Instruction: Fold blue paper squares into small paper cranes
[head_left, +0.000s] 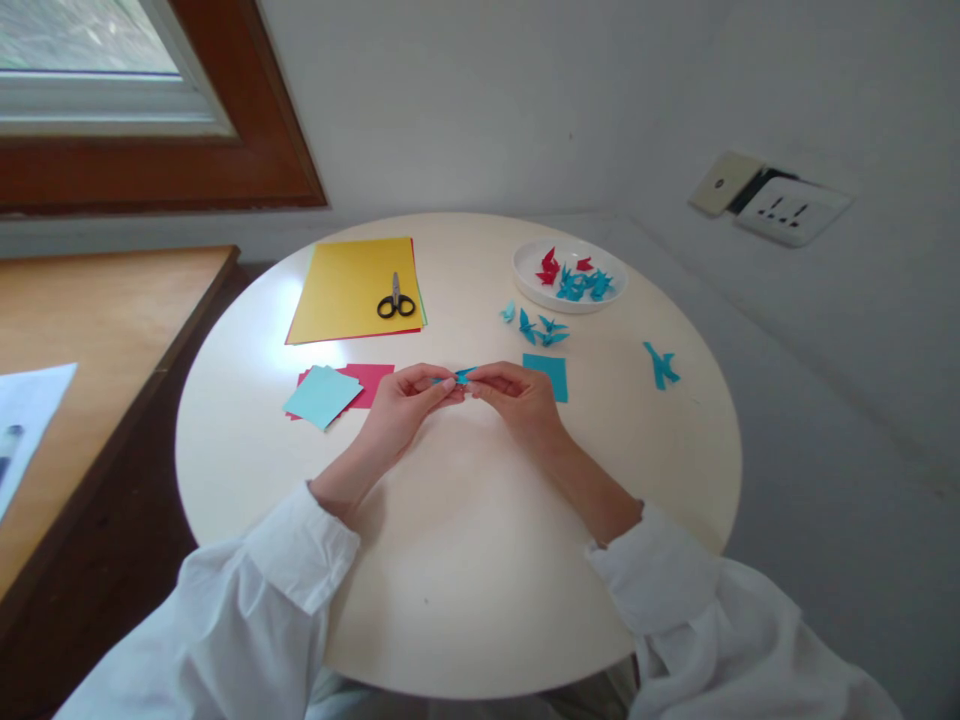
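Note:
Over the middle of a round cream table [465,560], my left hand [409,400] and my right hand [517,395] meet fingertip to fingertip. Both pinch a small folded piece of blue paper [463,376] held just above the tabletop. A blue paper square [547,375] lies flat just behind my right hand. Light blue [322,395] and red [371,382] squares lie to the left of my left hand. Both arms wear white sleeves.
A yellow sheet stack [349,290] with black scissors [395,300] lies at the back left. A white dish [570,275] holds several red and blue folded figures; more blue figures [541,330] and one [660,365] lie loose nearby. A wooden desk [97,340] stands left; wall sockets [791,210] right.

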